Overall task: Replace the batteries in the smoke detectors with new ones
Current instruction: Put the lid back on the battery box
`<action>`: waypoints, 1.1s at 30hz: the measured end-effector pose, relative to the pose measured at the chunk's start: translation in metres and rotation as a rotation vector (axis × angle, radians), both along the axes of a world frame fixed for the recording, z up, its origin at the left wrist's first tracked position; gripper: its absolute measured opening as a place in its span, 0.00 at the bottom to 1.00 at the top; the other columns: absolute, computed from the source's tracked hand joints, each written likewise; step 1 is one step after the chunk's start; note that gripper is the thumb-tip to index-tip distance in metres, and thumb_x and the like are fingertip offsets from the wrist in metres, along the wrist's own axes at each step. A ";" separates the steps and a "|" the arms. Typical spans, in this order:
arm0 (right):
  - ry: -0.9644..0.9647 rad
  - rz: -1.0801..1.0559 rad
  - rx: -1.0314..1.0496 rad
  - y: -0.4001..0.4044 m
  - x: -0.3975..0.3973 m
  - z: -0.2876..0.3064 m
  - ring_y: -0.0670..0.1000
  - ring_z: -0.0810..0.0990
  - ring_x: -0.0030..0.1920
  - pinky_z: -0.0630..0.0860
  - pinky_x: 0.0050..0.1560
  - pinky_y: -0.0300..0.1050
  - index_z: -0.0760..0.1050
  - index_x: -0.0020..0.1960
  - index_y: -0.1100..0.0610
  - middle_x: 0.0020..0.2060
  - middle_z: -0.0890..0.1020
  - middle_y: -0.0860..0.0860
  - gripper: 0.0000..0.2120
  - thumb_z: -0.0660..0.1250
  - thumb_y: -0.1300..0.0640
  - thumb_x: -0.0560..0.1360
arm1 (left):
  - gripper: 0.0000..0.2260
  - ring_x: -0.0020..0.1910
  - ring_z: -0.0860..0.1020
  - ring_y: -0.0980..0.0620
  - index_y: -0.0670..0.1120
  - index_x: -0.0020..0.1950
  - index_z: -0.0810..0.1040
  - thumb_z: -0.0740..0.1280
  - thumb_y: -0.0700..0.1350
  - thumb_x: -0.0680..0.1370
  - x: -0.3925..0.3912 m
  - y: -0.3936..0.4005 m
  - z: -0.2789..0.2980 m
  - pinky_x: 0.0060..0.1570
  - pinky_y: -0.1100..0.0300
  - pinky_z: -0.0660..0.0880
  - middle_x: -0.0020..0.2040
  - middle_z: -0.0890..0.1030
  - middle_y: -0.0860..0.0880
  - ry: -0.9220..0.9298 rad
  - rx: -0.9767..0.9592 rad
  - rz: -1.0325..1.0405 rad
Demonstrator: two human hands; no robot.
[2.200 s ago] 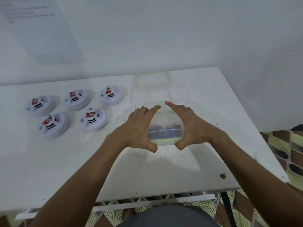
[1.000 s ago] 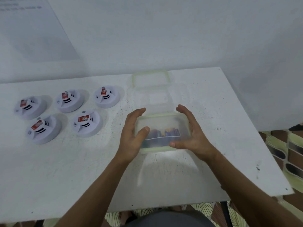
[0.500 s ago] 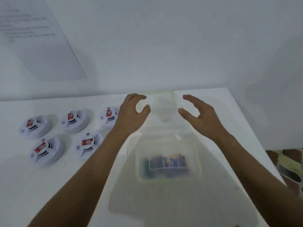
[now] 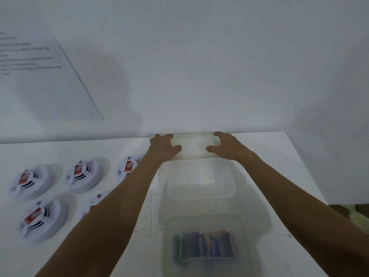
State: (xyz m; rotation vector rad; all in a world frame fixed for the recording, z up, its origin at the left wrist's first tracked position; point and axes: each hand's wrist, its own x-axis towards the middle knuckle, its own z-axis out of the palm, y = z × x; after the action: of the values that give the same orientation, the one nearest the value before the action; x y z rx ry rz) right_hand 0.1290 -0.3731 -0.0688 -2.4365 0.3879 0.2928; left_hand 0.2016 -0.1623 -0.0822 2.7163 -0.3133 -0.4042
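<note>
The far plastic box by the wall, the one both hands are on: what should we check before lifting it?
1. Left hand curled on the clear rectangular plastic box at the wall: ok.
2. Right hand curled on its other end: ok.
3. Firm grip: cannot tell.
4. Anything inside that box: cannot tell.
5. Clear plastic box holding blue batteries near the table's front: ok.
6. Round white smoke detectors lying left of the arms: ok.

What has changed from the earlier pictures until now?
Both hands let go of the near box with batteries and reached forward. The left hand and right hand now grip the far container by the wall. The smoke detectors stayed in place.
</note>
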 end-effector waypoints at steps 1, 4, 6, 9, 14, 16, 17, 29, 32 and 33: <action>0.003 -0.020 0.022 0.000 0.002 -0.003 0.57 0.61 0.76 0.64 0.73 0.55 0.59 0.77 0.52 0.75 0.64 0.57 0.35 0.69 0.45 0.75 | 0.29 0.71 0.62 0.38 0.49 0.76 0.61 0.62 0.58 0.79 0.000 -0.001 -0.003 0.68 0.49 0.61 0.71 0.63 0.38 -0.007 0.015 0.016; -0.050 -0.148 0.246 0.000 0.007 -0.005 0.56 0.67 0.72 0.68 0.71 0.54 0.63 0.75 0.51 0.73 0.67 0.54 0.36 0.74 0.48 0.72 | 0.28 0.70 0.62 0.37 0.52 0.77 0.60 0.63 0.57 0.79 -0.001 -0.006 -0.005 0.68 0.48 0.62 0.71 0.61 0.39 0.012 -0.047 0.069; -0.104 -0.240 0.436 0.000 0.008 -0.004 0.55 0.70 0.70 0.70 0.69 0.54 0.64 0.75 0.51 0.72 0.68 0.54 0.36 0.76 0.51 0.71 | 0.28 0.68 0.64 0.38 0.53 0.75 0.61 0.66 0.56 0.78 0.000 -0.008 -0.006 0.68 0.48 0.64 0.70 0.62 0.40 0.024 -0.187 0.115; -0.210 -0.328 0.576 0.001 0.004 0.000 0.54 0.73 0.64 0.73 0.65 0.51 0.64 0.75 0.53 0.69 0.71 0.55 0.36 0.76 0.55 0.71 | 0.26 0.61 0.69 0.47 0.52 0.74 0.64 0.68 0.50 0.78 -0.005 -0.011 -0.004 0.64 0.56 0.67 0.68 0.64 0.43 0.011 -0.507 0.143; -0.510 -0.300 0.532 0.010 -0.014 0.034 0.49 0.74 0.60 0.72 0.53 0.41 0.67 0.73 0.53 0.64 0.73 0.47 0.32 0.74 0.59 0.72 | 0.22 0.61 0.71 0.55 0.49 0.70 0.71 0.70 0.44 0.77 -0.015 -0.012 0.034 0.63 0.57 0.72 0.66 0.71 0.46 -0.246 -0.782 0.096; -0.579 -0.255 0.508 0.009 -0.028 0.057 0.48 0.74 0.61 0.74 0.54 0.42 0.67 0.73 0.51 0.64 0.72 0.45 0.33 0.75 0.58 0.72 | 0.21 0.59 0.74 0.54 0.50 0.70 0.71 0.70 0.46 0.77 -0.022 -0.007 0.057 0.60 0.59 0.73 0.63 0.74 0.50 -0.332 -0.808 0.076; -0.574 -0.225 0.506 0.007 -0.037 0.066 0.48 0.74 0.61 0.75 0.55 0.42 0.66 0.73 0.50 0.64 0.73 0.46 0.34 0.76 0.57 0.71 | 0.21 0.58 0.74 0.54 0.51 0.70 0.71 0.69 0.48 0.78 -0.028 -0.005 0.067 0.59 0.60 0.72 0.61 0.74 0.52 -0.349 -0.782 0.065; -0.299 0.012 0.372 0.019 -0.133 0.030 0.50 0.75 0.62 0.78 0.56 0.46 0.61 0.74 0.45 0.63 0.73 0.44 0.47 0.83 0.54 0.62 | 0.23 0.74 0.61 0.45 0.51 0.77 0.62 0.59 0.53 0.82 -0.121 0.028 0.030 0.73 0.50 0.56 0.73 0.66 0.46 -0.116 -0.403 0.017; -0.285 0.020 0.358 0.022 -0.136 0.021 0.51 0.74 0.62 0.76 0.55 0.43 0.60 0.75 0.46 0.64 0.73 0.45 0.48 0.82 0.53 0.63 | 0.23 0.76 0.57 0.45 0.51 0.77 0.60 0.57 0.53 0.82 -0.128 0.029 0.024 0.74 0.51 0.49 0.75 0.64 0.46 -0.100 -0.334 0.007; -0.269 0.016 0.339 0.022 -0.136 0.017 0.52 0.73 0.63 0.76 0.56 0.45 0.60 0.75 0.46 0.65 0.72 0.45 0.48 0.82 0.52 0.62 | 0.23 0.76 0.57 0.45 0.50 0.77 0.60 0.57 0.53 0.83 -0.130 0.029 0.023 0.74 0.50 0.49 0.76 0.63 0.46 -0.090 -0.334 -0.001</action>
State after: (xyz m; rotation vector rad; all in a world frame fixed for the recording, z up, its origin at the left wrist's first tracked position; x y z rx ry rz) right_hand -0.0066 -0.3514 -0.0515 -2.1089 0.1829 0.0307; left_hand 0.0715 -0.1331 -0.0593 2.4101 -0.3712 -0.2074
